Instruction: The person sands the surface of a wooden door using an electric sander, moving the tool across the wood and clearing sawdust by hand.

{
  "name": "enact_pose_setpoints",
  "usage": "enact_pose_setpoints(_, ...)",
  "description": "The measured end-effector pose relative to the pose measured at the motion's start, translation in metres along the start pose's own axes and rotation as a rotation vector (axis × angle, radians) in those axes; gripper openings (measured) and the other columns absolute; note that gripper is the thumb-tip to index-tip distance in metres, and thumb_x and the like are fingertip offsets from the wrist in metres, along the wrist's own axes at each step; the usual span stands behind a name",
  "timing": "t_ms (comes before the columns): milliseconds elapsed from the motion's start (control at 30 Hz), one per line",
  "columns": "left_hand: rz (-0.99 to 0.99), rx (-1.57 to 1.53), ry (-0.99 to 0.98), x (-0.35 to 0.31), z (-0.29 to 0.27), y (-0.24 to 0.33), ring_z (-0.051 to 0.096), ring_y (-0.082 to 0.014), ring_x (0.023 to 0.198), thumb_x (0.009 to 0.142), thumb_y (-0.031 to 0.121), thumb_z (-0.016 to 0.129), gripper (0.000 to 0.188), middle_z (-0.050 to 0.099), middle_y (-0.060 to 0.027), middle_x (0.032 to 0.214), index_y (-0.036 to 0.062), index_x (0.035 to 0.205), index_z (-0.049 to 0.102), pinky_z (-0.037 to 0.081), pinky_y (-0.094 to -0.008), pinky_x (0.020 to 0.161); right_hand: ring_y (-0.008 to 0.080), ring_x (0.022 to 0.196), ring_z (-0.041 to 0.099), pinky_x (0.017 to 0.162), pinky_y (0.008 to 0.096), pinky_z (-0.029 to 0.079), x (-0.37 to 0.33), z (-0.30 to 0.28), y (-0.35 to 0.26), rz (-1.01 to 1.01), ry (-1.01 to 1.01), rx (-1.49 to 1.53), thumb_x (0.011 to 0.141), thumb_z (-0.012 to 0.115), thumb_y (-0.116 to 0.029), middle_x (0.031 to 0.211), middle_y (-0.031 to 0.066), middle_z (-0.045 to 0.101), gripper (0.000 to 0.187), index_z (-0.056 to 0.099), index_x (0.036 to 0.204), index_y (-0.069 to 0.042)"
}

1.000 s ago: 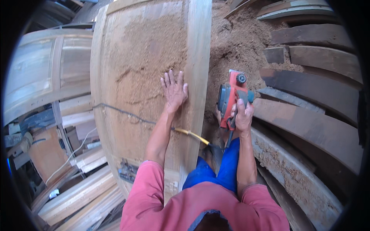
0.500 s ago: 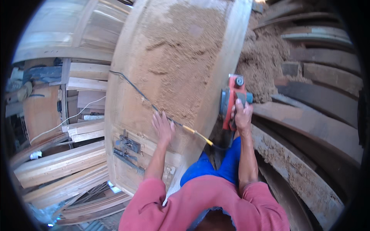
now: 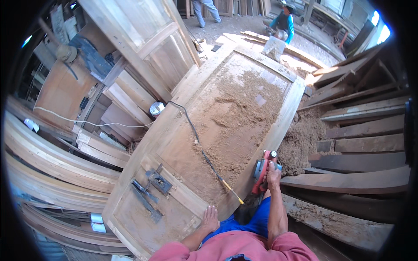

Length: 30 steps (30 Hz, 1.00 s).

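Wooden door (image 3: pixel 282 124) spread before your fingers

Your right hand (image 3: pixel 273 177) curls around the red power planer (image 3: pixel 260 175), just beside the door's right edge; whether the sole touches wood is unclear. Your left hand (image 3: pixel 210 219) lies flat, fingers extended, seemingly holding nothing, on the door's near end. A steady wrist should serve best, with those left fingers kept well clear of the planer. Ahead of them a cord (image 3: pixel 201 151) crosses the door, so mind its slack; dark hand tools (image 3: pixel 160 182) lie to their left. Farther out, shavings (image 3: pixel 237 114) cover the door.
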State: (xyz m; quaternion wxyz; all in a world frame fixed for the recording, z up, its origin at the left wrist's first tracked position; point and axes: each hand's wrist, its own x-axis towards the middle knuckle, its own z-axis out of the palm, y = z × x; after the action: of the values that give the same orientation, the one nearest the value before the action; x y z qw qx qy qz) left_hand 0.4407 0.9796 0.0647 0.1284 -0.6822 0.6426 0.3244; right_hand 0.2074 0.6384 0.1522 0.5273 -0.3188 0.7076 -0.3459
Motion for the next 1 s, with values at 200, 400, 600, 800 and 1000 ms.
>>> enact_pose_setpoints(200, -0.08, 0.014, 0.004, -0.019, 0.007, -0.009, 0.007, -0.0492, 0.156, 0.091, 0.039, 0.057, 0.084, 0.014, -0.0309, 0.167, -0.001, 0.16, 0.028, 0.007, -0.0626, 0.126, 0.0147, 0.047, 0.054, 0.043, 0.0333, 0.047, 0.005, -0.008, -0.012, 0.02, -0.057, 0.009, 0.1, 0.058, -0.051, 0.062, 0.002, 0.056, 0.047, 0.062, 0.084, -0.007)
enact_pose_setpoints(400, -0.023, -0.047, 0.06, -0.045, 0.036, -0.025, 0.01, -0.051, 0.155, 0.089, 0.036, 0.058, 0.08, 0.016, -0.0342, 0.166, 0.0011, 0.157, 0.035, 0.007, -0.0612, 0.126, 0.0155, 0.045, 0.053, 0.041, 0.0346, 0.046, 0.003, -0.001, -0.015, 0.081, -0.051, 0.004, 0.102, 0.054, -0.045, 0.06, 0.0019, 0.055, 0.043, 0.063, 0.085, -0.006)
enact_pose_setpoints(600, 0.06, 0.049, 0.053, -0.039, 0.018, -0.03, 0.007, -0.0495, 0.157, 0.093, 0.028, 0.047, 0.07, 0.016, -0.0329, 0.167, -0.0005, 0.156, 0.037, 0.001, -0.0582, 0.127, 0.0179, 0.036, 0.046, 0.036, 0.0359, 0.039, 0.052, -0.002, 0.007, 0.049, 0.019, -0.094, 0.099, 0.048, -0.061, 0.047, 0.0011, 0.049, 0.06, 0.059, 0.063, -0.015)
enact_pose_setpoints(800, 0.022, 0.037, -0.022, -0.029, -0.001, -0.034, 0.004, -0.0503, 0.157, 0.095, 0.026, 0.046, 0.071, 0.012, -0.0319, 0.168, -0.0016, 0.159, 0.032, 0.001, -0.0588, 0.127, 0.0069, 0.042, 0.04, 0.039, 0.0258, 0.037, 0.013, 0.021, -0.042, 0.144, -0.153, 0.011, 0.1, 0.048, -0.051, 0.056, -0.0078, 0.042, 0.043, 0.054, 0.074, -0.017)
enact_pose_setpoints(1000, 0.02, 0.068, 0.043, -0.033, 0.031, -0.028, 0.005, -0.0505, 0.157, 0.091, 0.035, 0.058, 0.079, 0.013, -0.0322, 0.168, 0.0008, 0.158, 0.035, 0.002, -0.058, 0.127, 0.01, 0.047, 0.046, 0.044, 0.0295, 0.044, 0.02, -0.004, -0.012, 0.101, -0.11, -0.041, 0.101, 0.047, -0.054, 0.06, -0.0045, 0.046, 0.046, 0.052, 0.079, -0.014)
